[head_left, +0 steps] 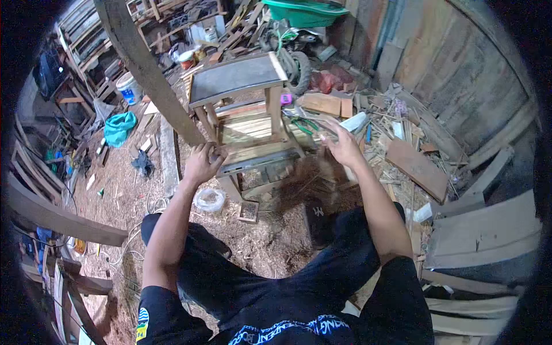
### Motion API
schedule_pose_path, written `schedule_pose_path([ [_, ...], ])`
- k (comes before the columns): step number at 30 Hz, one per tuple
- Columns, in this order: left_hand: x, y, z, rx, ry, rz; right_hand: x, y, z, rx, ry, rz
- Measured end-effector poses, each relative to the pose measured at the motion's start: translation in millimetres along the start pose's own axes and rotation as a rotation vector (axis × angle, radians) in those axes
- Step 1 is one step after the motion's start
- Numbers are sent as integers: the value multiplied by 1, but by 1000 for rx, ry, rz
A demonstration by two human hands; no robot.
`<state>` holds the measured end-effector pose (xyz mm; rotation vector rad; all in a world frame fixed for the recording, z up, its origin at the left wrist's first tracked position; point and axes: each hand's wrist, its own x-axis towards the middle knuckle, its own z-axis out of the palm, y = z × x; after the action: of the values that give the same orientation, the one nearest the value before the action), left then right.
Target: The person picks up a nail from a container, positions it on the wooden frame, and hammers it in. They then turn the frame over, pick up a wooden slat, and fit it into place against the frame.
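Observation:
A small wooden frame like a stool or chair (233,79), with a dark panel on top and slats below, stands in front of me. My left hand (202,163) is at its near left corner, fingers curled near the edge of the lower part; what it grips, if anything, is too small to tell. To the right of the frame my right hand (343,144) is raised with its fingers apart and somewhat blurred. Green-handled pliers (305,125) lie between the frame and my right hand. A small wooden box (248,211) rests on the floor below the frame.
A wooden post (150,75) rises left of the frame. Wood scraps and a brown board (417,168) lie at right. A clear plastic bag or bowl (209,199), a teal cloth (119,128) and a white bucket (129,89) are on the left. Sawdust covers the floor.

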<state>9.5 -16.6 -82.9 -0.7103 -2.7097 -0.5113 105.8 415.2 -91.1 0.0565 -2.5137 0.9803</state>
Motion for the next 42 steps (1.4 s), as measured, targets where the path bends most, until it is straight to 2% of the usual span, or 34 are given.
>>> schedule_pose_path([
  [1, -2, 14, -9, 52, -63, 33, -9, -4, -16, -55, 40, -15],
  [3, 9, 42, -23, 98, 41, 121, -15, -8, -48, -54, 68, 1],
  [5, 18, 92, -54, 8, -62, 52, -26, -14, -78, -114, 106, -13],
  [7, 27, 112, -59, 48, -66, 115, -42, -29, -110, -100, 155, 10],
  [13, 30, 144, -39, 39, -9, 326, -68, -13, -170, -222, 110, 38],
  [17, 35, 156, -6, -70, -130, 359, -84, 28, -194, -246, 133, 38],
  [18, 39, 161, 6, -62, -166, 390, -91, 11, -204, -169, 61, 189],
  [19, 44, 168, 18, -54, -200, 423, -95, 24, -206, -168, 60, 206],
  [21, 53, 187, 49, -54, -182, 467, -103, 51, -212, -320, 93, 111],
  [22, 56, 200, 67, -53, -147, 501, -106, 57, -217, -318, 25, 210],
  [23, 58, 215, 87, -53, -112, 533, -108, 67, -218, -320, 23, 226],
  [24, 59, 246, 81, -106, -285, 489, -111, 80, -218, -355, 4, 184],
  [25, 62, 261, 106, -116, -301, 480, -115, 96, -217, -389, -19, 143],
  [28, 64, 282, 200, -111, -317, 586, -115, 147, -211, -413, -90, 259],
  [30, 63, 296, 263, -252, -423, 508, -113, 178, -205, -404, -116, 321],
  [31, 65, 310, 271, -256, -443, 510, -113, 193, -201, -339, -119, 360],
  [33, 71, 328, 288, -272, -725, 406, -114, 230, -192, -266, -124, 417],
  [34, 68, 327, 315, -205, -595, 424, -116, 251, -186, -292, -117, 399],
  [35, 74, 326, 334, -204, -620, 427, -118, 272, -179, -316, -112, 385],
  [38, 81, 310, 394, -524, -875, 237, -122, 342, -155, -295, -131, 427],
  [39, 78, 305, 414, -534, -905, 232, -126, 366, -146, -292, -148, 455],
  [41, 68, 290, 449, -560, -749, 223, -133, 410, -121, -297, -97, 465],
  [42, 67, 289, 458, -566, -665, 217, -131, 423, -114, -228, -145, 577],
])
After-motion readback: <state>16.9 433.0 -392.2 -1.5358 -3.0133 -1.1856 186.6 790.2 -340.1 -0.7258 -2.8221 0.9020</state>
